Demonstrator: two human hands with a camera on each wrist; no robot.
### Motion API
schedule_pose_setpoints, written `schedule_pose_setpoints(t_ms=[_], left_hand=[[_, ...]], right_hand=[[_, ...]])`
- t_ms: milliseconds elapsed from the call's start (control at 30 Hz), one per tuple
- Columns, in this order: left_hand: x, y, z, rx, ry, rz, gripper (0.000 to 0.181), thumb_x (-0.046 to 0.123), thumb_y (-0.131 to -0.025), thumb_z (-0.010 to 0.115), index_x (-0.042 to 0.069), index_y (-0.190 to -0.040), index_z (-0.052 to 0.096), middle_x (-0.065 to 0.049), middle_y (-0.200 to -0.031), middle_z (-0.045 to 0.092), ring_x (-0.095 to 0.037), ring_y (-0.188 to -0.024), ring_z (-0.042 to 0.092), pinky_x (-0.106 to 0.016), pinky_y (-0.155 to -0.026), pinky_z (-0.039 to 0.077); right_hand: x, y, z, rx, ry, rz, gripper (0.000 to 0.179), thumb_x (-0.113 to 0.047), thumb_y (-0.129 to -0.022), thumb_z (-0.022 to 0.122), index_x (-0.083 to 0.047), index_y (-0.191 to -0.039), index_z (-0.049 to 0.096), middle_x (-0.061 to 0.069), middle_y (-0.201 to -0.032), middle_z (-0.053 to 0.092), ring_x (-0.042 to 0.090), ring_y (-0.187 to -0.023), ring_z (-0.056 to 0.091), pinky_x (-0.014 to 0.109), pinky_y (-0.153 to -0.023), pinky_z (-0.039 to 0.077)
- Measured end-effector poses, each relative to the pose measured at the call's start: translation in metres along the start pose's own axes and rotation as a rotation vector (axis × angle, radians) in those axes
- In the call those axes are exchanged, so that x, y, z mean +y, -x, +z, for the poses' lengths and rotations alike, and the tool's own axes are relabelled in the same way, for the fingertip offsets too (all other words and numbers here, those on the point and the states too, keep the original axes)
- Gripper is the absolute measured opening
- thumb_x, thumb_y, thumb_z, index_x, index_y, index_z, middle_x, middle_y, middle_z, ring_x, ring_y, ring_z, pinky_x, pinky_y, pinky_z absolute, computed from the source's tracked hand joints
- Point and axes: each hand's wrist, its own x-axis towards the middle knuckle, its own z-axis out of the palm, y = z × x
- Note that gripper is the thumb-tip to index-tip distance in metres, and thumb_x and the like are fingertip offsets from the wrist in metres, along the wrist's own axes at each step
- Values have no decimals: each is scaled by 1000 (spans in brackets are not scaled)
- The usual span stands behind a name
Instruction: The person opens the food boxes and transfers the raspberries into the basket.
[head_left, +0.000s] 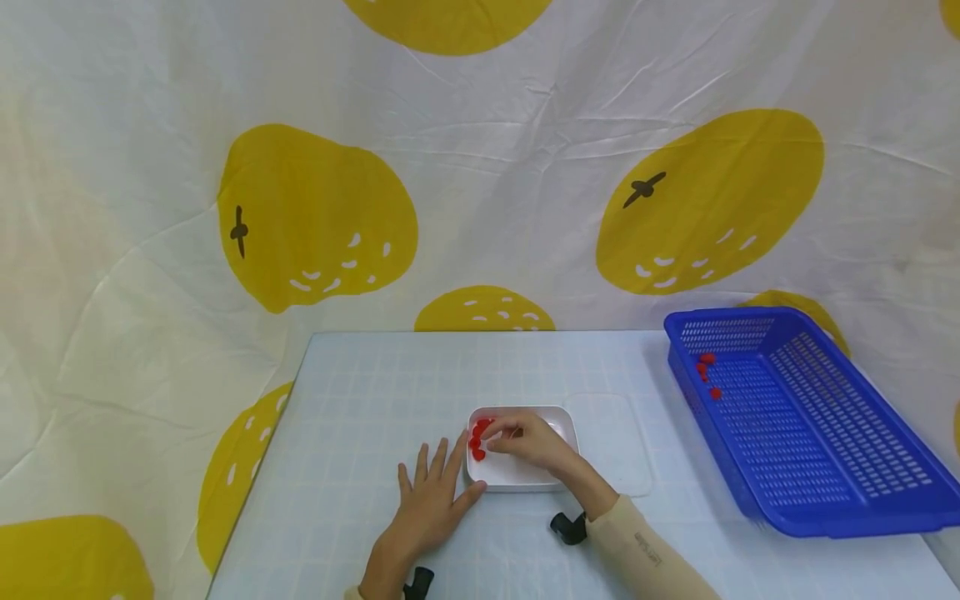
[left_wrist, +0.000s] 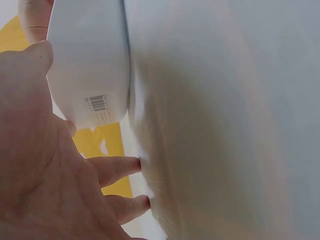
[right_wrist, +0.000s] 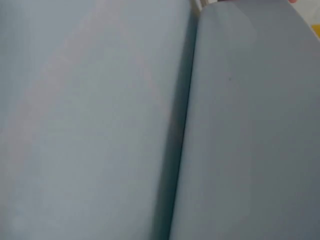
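A white rectangular tray [head_left: 517,477] sits on the table, with several small red pieces [head_left: 478,454] along its left side. Over the tray is my right hand [head_left: 532,440], thumb and forefinger bent toward each other beside the red pieces. Whether a piece is between those fingertips cannot be made out. My left hand [head_left: 431,508] lies at the tray's left, fingers spread, the thumb against its near left corner. In the left wrist view, the left hand [left_wrist: 45,165] touches the tray's white side [left_wrist: 90,65], which bears a barcode label [left_wrist: 99,103]. The right wrist view hides the right fingers.
A blue perforated basket [head_left: 795,467] stands on the right, with several red pieces [head_left: 716,393] near its left wall. Flat beside the tray lies a clear lid-like sheet [head_left: 618,442]. Behind the table [head_left: 360,392] hangs a white cloth with yellow fruit shapes [head_left: 318,221].
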Motion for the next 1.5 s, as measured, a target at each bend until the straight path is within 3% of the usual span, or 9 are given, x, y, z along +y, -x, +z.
schedule_pose_setpoints(t_ms=[100,333,567,733,1100,1500], left_hand=[[0,0,1,3,-6,0,84,71,-93,47,35,-161,13,-14,-162,25,-47,-148,7,-75,-107,-6],[1,-1,0,9,-9,-2,85,71,-92,48,35,-161,14,-14,-162,26,-47,-148,8,-74,-108,-6],[0,0,1,15,-6,6,84,70,-93,48,35,-161,14,-14,-162,27,-46,-148,9,-74,-108,-6],[0,0,1,23,-7,10,84,70,-93,48,35,-161,15,-13,-162,27,-46,-148,9,-74,-108,-6],[1,1,1,21,-8,3,84,70,-92,48,34,-161,15,-14,-162,27,-47,-148,9,-75,-108,-5],[1,0,0,0,22,0,84,69,-93,49,32,-161,18,-17,-161,27,-48,-148,8,-76,-107,-6]], right_hand=[[2,-3,0,-19,4,-10,13,-14,-92,73,-11,-103,78,0,-101,70,21,-93,59,25,-77,51],[6,-6,5,-28,92,4,12,-13,-88,78,-12,-99,79,-3,-90,68,18,-79,55,23,-65,48],[3,-9,15,17,252,7,11,-19,-84,83,-14,-92,80,-9,-80,65,14,-75,54,26,-65,49],[0,-9,18,22,302,-1,12,-21,-83,83,-13,-91,79,-10,-74,61,14,-73,52,26,-63,47],[5,-9,14,-22,254,20,7,-17,-84,82,-15,-90,79,-9,-79,63,14,-75,54,26,-66,49],[1,-1,3,-35,102,7,9,-16,-88,78,-13,-96,80,-5,-95,70,17,-87,57,28,-75,51]])
